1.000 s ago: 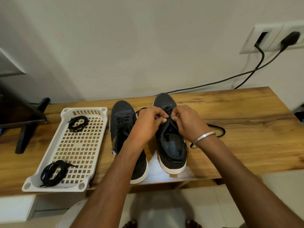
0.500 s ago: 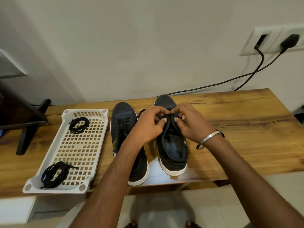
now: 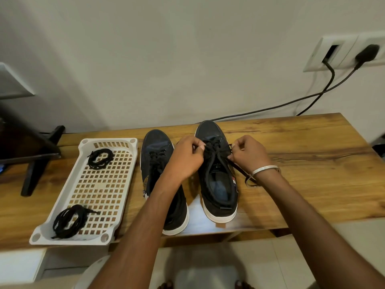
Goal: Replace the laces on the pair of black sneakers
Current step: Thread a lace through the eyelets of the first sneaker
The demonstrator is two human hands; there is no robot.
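Observation:
Two black sneakers with white soles stand side by side on the wooden table (image 3: 312,163), toes toward the wall. The left sneaker (image 3: 158,159) is laced and partly hidden by my left forearm. Over the eyelets of the right sneaker (image 3: 218,184), my left hand (image 3: 187,157) pinches the black lace (image 3: 216,149) on its left side. My right hand (image 3: 248,153) pinches the lace on its right side, and a loose end trails down past my wrist onto the table.
A white perforated tray (image 3: 100,184) lies left of the shoes, holding two coiled black laces, one at the far end (image 3: 101,158) and one at the near end (image 3: 68,221). A dark stand (image 3: 35,163) sits at the far left. Black cables (image 3: 291,101) run from wall sockets.
My hands have moved apart from the middle of the right sneaker, drawing the lace out to either side. The trailing lace end now lies nearer my right wrist.

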